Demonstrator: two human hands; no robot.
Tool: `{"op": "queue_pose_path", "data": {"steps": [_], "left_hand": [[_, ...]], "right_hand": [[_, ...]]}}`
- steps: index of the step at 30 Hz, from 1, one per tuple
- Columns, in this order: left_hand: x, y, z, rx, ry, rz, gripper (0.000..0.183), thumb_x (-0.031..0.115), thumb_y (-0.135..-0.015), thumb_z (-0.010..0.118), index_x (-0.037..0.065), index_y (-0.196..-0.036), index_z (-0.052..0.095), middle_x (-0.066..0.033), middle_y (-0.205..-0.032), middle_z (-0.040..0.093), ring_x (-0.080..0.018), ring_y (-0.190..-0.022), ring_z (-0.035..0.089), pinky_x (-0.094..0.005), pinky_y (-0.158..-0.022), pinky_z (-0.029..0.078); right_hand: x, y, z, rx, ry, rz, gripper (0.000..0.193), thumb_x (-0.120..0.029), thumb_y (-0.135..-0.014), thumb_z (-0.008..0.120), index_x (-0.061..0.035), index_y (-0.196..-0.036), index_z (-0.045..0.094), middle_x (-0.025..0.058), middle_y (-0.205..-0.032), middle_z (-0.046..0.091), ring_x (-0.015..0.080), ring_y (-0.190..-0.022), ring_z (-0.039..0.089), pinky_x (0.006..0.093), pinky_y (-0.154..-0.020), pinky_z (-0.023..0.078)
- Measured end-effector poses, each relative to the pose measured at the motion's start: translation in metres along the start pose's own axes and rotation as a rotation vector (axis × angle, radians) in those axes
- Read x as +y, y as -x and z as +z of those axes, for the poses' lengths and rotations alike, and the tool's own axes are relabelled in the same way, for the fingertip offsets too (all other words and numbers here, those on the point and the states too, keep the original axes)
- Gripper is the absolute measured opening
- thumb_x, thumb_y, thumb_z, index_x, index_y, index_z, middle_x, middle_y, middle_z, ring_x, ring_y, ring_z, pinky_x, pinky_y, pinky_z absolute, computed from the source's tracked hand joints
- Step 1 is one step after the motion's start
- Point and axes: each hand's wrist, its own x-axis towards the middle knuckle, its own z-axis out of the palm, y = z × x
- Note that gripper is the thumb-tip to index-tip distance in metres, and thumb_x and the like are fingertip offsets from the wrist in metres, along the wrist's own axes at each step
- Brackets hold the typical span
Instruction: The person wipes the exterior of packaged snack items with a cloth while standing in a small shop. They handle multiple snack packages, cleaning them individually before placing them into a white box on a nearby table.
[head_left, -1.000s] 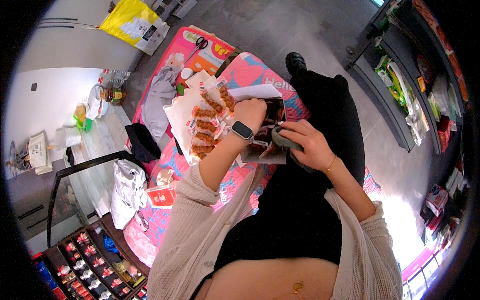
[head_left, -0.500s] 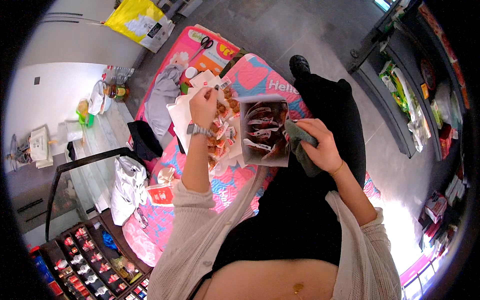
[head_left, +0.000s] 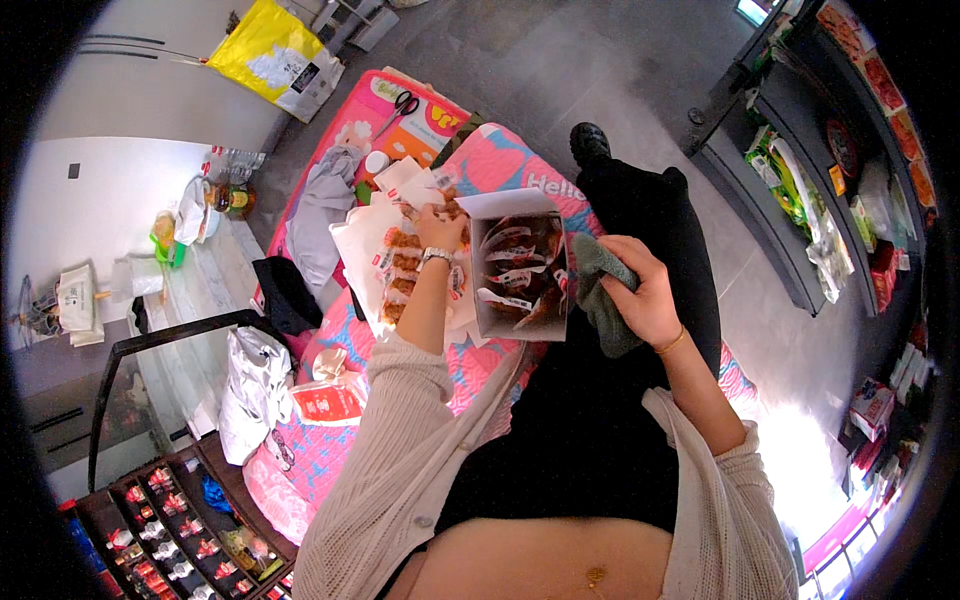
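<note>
My left hand (head_left: 441, 228) reaches down onto rows of brown, knobbly beaded-looking pieces with red-and-white tags (head_left: 401, 262). Its fingers curl among them, and whatever they grip is hidden. White paper sheets (head_left: 361, 240) lie beneath these pieces. Just to the right is an open white cardboard box (head_left: 545, 328), holding several dark items in clear wrappers with white-and-red labels (head_left: 510, 280). My right hand (head_left: 645, 295) is closed round a bunched grey-green cloth (head_left: 603, 300), right beside the box.
A pink patterned quilt (head_left: 300, 460) lies under everything. Beyond the papers are scissors (head_left: 403, 104), a white-capped bottle (head_left: 376, 162) and a grey cloth (head_left: 322, 215). A silver bag (head_left: 253, 385) and red packet (head_left: 328, 402) lie left. Dark shelves (head_left: 765, 235) stand right; a compartmented rack (head_left: 170, 520) sits lower left.
My left hand has come down and slightly right, from raised above the papers to among the brown pieces. The right hand still holds the cloth. The whole view has shifted slightly.
</note>
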Motion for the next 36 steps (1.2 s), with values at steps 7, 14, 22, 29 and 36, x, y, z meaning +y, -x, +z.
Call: {"op": "queue_pose_path", "data": {"steps": [7,14,22,29,36], "left_hand": [[0.048,0.058,-0.115,-0.004,1.046,0.002,0.044,0.000,-0.080,0.060,0.000,-0.121,0.044,-0.0108,-0.102,0.061,-0.0162,-0.089,0.060,-0.0311,-0.078,0.051],[0.089,0.156,-0.147,-0.636,1.058,0.217,0.060,-0.007,-0.084,0.051,0.001,-0.140,0.030,-0.0116,-0.131,0.046,-0.0195,-0.117,0.050,-0.0329,-0.093,0.046],[0.104,0.162,-0.140,-0.590,1.293,0.084,0.061,-0.007,-0.081,0.054,-0.002,-0.138,0.032,-0.0096,-0.129,0.049,-0.0183,-0.118,0.049,-0.0311,-0.099,0.041],[0.102,0.160,-0.143,-0.756,1.294,0.250,0.064,-0.010,-0.076,0.049,-0.003,-0.137,0.033,-0.0156,-0.133,0.047,-0.0236,-0.120,0.049,-0.0348,-0.099,0.042],[0.087,0.158,-0.137,-0.662,1.405,0.078,0.069,-0.012,-0.072,0.044,-0.002,-0.140,0.030,-0.0163,-0.134,0.046,-0.0268,-0.117,0.052,-0.0371,-0.097,0.045]], "right_hand": [[-0.025,-0.028,0.000,0.017,0.094,-0.182,0.041,0.004,-0.067,0.060,-0.0001,-0.109,0.060,0.0158,-0.111,0.059,0.0345,-0.101,0.055,0.0388,-0.089,0.043],[-0.087,-0.069,0.026,0.056,0.314,-0.552,0.047,0.000,-0.062,0.064,-0.0051,-0.109,0.059,0.0117,-0.112,0.056,0.0316,-0.099,0.053,0.0389,-0.087,0.045],[-0.084,-0.031,0.052,-0.039,0.582,-0.660,0.039,-0.015,-0.068,0.058,-0.0070,-0.105,0.062,0.0091,-0.113,0.057,0.0274,-0.095,0.055,0.0358,-0.076,0.049],[-0.115,-0.019,0.015,-0.068,0.378,-0.596,0.043,-0.011,-0.065,0.062,-0.0083,-0.107,0.059,0.0081,-0.104,0.058,0.0256,-0.089,0.057,0.0341,-0.073,0.051],[-0.184,0.002,-0.040,-0.045,0.343,-0.762,0.042,-0.011,-0.064,0.063,-0.0081,-0.105,0.059,0.0089,-0.101,0.059,0.0260,-0.086,0.058,0.0339,-0.070,0.051]]}}
